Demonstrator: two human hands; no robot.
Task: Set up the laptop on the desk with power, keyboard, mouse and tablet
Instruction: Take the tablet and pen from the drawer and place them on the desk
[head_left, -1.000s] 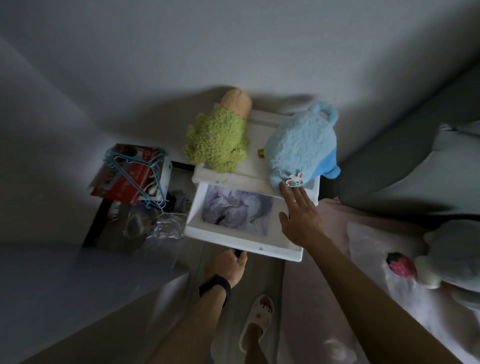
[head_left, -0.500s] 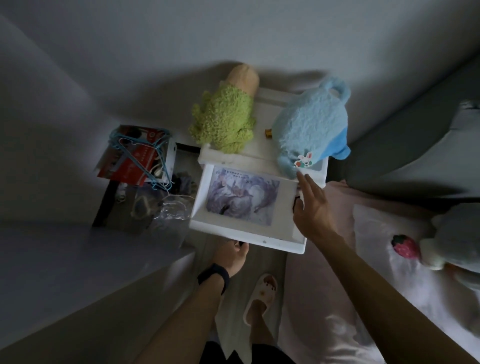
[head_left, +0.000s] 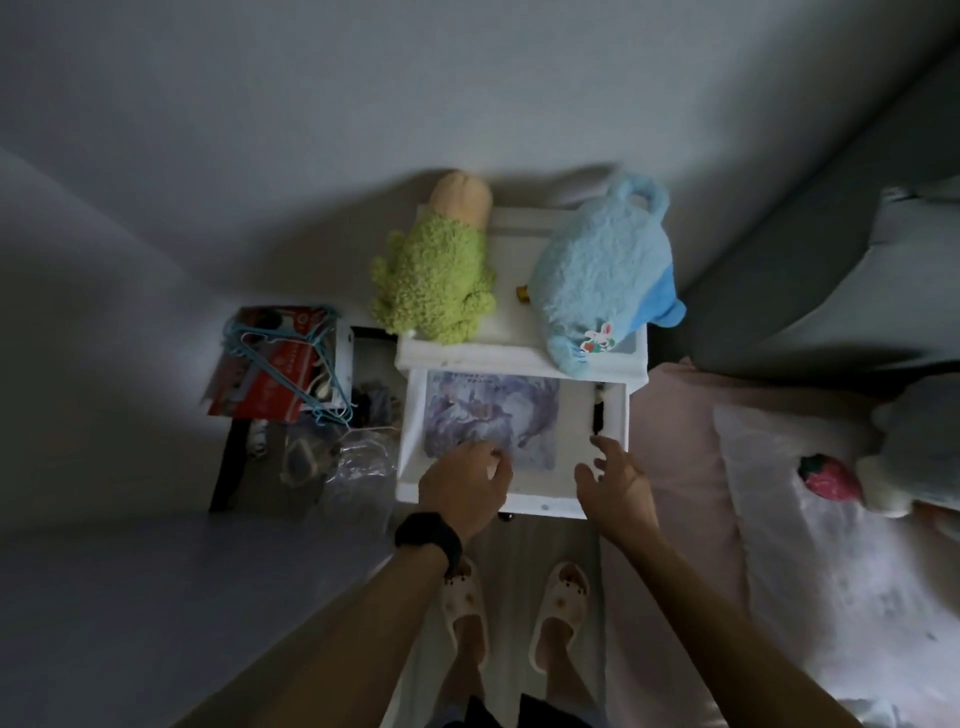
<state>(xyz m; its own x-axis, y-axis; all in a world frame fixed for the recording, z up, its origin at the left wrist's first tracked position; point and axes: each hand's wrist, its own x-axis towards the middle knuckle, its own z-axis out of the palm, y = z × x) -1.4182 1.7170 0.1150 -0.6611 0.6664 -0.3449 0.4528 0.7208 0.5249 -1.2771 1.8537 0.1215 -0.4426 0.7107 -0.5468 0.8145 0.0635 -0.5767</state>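
We are holding both hands over open drawer (head_left: 540, 504). Illustrated flat slab (head_left: 493, 410), probably tablet, is lying in drawer's left-centre, right under left hand (head_left: 460, 486): curled fingers touching its near edge, pinch unclear. Right hand (head_left: 615, 480) hovering beside slab, fingers spread, holding nothing. Left is nearer.

- Head camera up high, tipped steeply down: both forearms run in from the bottom edge, with slippers (head_left: 558, 608) on the floor below.
- It faces the wall (head_left: 467, 104), which fills the top half and is bowed by the wide lens.
- The bedside cabinet (head_left: 509, 260) sits dead centre and close, at arm's reach: the left hand (head_left: 462, 488) and right hand (head_left: 618, 488) are over the near edge of its open drawer (head_left: 545, 503).
- The bed (head_left: 685, 415) runs down the right side.
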